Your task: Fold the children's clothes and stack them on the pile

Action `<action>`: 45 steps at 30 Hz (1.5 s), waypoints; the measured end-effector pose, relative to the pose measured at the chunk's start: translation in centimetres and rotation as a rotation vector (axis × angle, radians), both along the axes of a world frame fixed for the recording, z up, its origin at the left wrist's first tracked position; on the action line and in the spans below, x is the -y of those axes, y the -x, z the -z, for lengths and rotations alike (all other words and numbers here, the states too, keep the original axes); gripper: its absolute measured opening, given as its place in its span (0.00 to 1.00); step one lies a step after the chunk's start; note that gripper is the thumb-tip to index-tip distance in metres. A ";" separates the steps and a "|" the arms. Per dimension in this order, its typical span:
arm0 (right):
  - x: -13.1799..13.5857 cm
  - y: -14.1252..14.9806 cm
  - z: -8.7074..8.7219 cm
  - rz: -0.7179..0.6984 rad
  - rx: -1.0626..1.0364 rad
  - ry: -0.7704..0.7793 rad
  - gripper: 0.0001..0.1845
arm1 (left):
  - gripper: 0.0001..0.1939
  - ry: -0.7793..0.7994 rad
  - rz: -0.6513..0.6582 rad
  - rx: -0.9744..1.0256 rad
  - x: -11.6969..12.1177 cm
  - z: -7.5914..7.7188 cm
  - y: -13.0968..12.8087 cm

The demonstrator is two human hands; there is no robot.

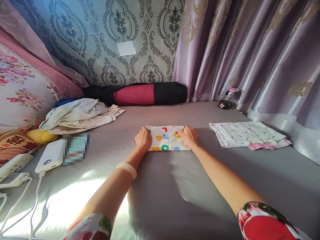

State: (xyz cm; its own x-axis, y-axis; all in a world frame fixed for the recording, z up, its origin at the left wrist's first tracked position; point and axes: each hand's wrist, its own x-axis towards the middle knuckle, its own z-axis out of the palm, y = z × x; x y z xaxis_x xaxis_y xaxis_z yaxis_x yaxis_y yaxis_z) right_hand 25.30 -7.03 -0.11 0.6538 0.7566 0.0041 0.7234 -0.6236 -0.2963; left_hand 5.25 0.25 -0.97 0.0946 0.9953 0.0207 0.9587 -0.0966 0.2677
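Note:
A white cloth printed with colourful letters (pixel 168 141) lies folded into a rectangle on the grey bed sheet (pixel 160 186). My left hand (pixel 143 138), below a pale bangle (pixel 127 170), grips its left edge with curled fingers. At the opposite edge my right hand (pixel 189 136) is closed on the far right corner. A seam or fold line runs down the middle of the cloth. Both sets of fingertips are partly hidden from view.
Folded printed cloths (pixel 247 133) lie to the right, near a dark bottle (pixel 227 99). A black and red rolled bag (pixel 135 94) rests along the wall. On the left are piled clothes (pixel 75 116), a white power bank (pixel 51 156) with its cable, and a power strip (pixel 16 163).

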 end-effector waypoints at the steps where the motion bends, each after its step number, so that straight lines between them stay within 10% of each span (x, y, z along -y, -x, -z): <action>1: 0.0 -0.1 -0.2 -0.008 -0.012 0.009 0.18 | 0.16 0.003 0.006 0.005 0.0 -0.1 0.0; 8: 1.3 0.1 -2.4 -0.098 0.031 0.041 0.21 | 0.19 -0.094 0.021 0.023 0.9 -1.2 0.6; 17: 0.4 4.8 0.4 -0.678 0.224 -0.114 0.26 | 0.23 -0.234 0.562 -0.124 3.2 -0.1 -1.3; 33: 0.2 5.0 2.3 -0.666 0.159 -0.024 0.31 | 0.28 -0.118 0.625 -0.165 2.4 1.3 -0.4; 45: -0.3 4.4 0.4 -0.693 0.112 0.035 0.30 | 0.23 -0.141 0.542 -0.145 1.6 -0.7 -1.8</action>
